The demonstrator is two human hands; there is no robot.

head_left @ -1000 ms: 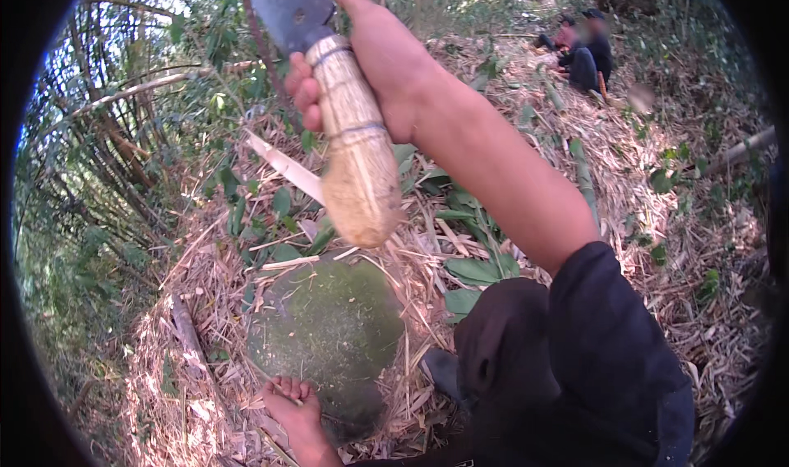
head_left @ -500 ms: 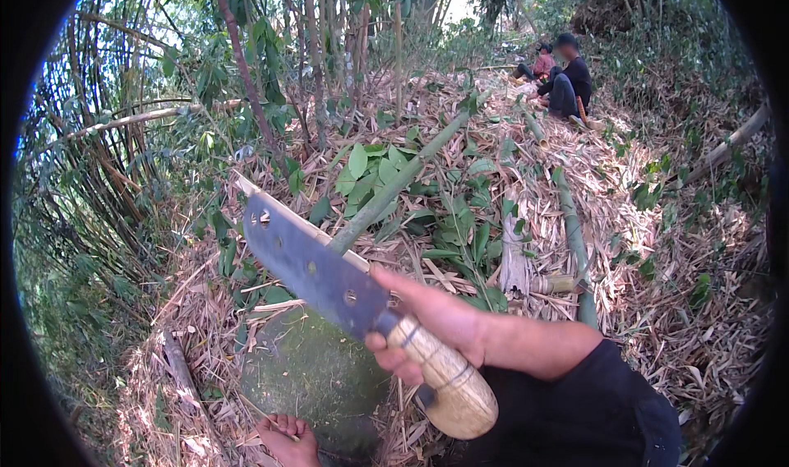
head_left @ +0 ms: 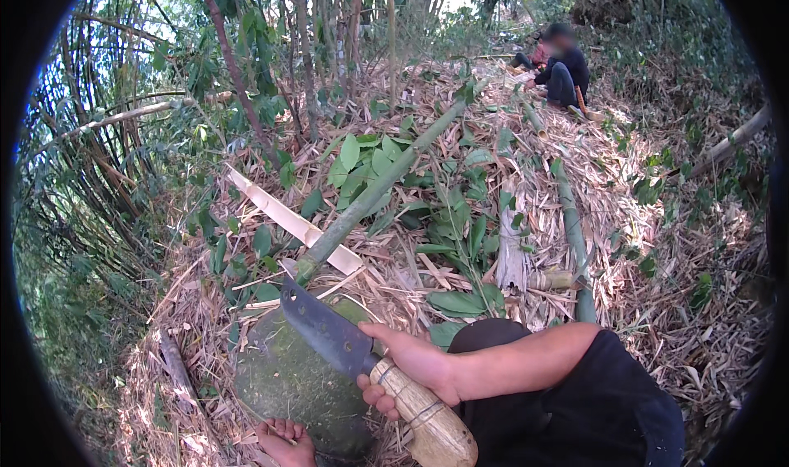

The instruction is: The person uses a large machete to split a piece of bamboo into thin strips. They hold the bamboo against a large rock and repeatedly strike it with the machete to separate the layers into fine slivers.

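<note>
My right hand [head_left: 411,368] is wrapped round the pale wooden handle of a broad-bladed machete [head_left: 329,327]. Its dark blade, with a hole near the tip, slants up and left over a rounded, mossy stone [head_left: 288,377]. Low beside the stone's left edge, my left hand [head_left: 285,442] has its fingers curled, apparently round a thin strip that is hard to make out. Beyond the blade tip lies the near end of a long green bamboo pole [head_left: 386,179]. A pale split bamboo piece [head_left: 283,216] crosses beneath that pole.
Dry bamboo leaves and green leafy sprigs [head_left: 362,167] cover the sloping ground. Another bamboo pole [head_left: 571,229] lies to the right. Two people sit at the far right, the nearer person [head_left: 565,69] in dark clothes. Bamboo clumps [head_left: 90,179] stand on the left.
The machete in my right hand has moved down and toward me, uncovering the split bamboo piece and the pole's near end. My left hand stays low by the stone.
</note>
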